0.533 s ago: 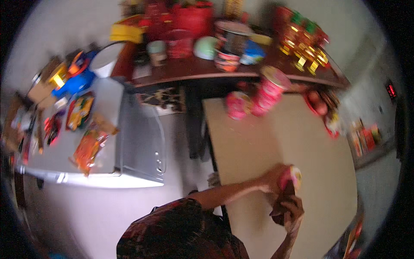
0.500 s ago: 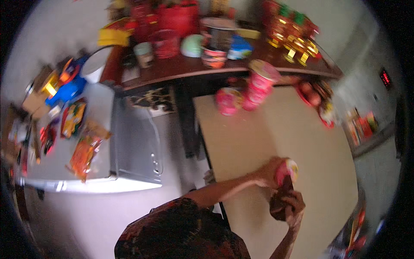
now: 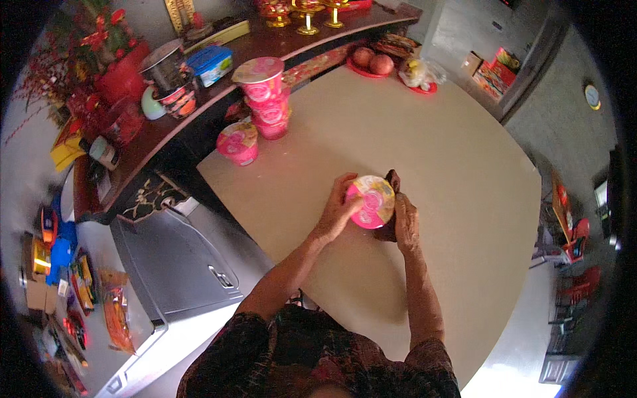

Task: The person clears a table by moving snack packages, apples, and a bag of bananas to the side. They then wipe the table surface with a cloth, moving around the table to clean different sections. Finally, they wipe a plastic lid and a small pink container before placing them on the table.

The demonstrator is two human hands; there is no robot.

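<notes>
A pink instant-noodle cup with a pink and yellow lid (image 3: 373, 201) stands on the beige table (image 3: 458, 152). My left hand (image 3: 336, 211) grips its left side. My right hand (image 3: 403, 221) is on its right side, together with a dark brown object (image 3: 393, 182) that pokes out behind the cup. Farther up the table stand a stack of pink cups (image 3: 264, 96) and a single pink cup (image 3: 238, 142).
A red plate with round fruit (image 3: 371, 63) lies at the table's far edge. A dark wooden shelf (image 3: 166, 126) holds tins, a blue box and red ornaments. At the left stands a grey metal cabinet (image 3: 169, 265) and a counter with snack packets (image 3: 99, 298).
The camera view has swung, so the table now fills the middle. Both hands stay on the pink cup, which now shows its lid from above.
</notes>
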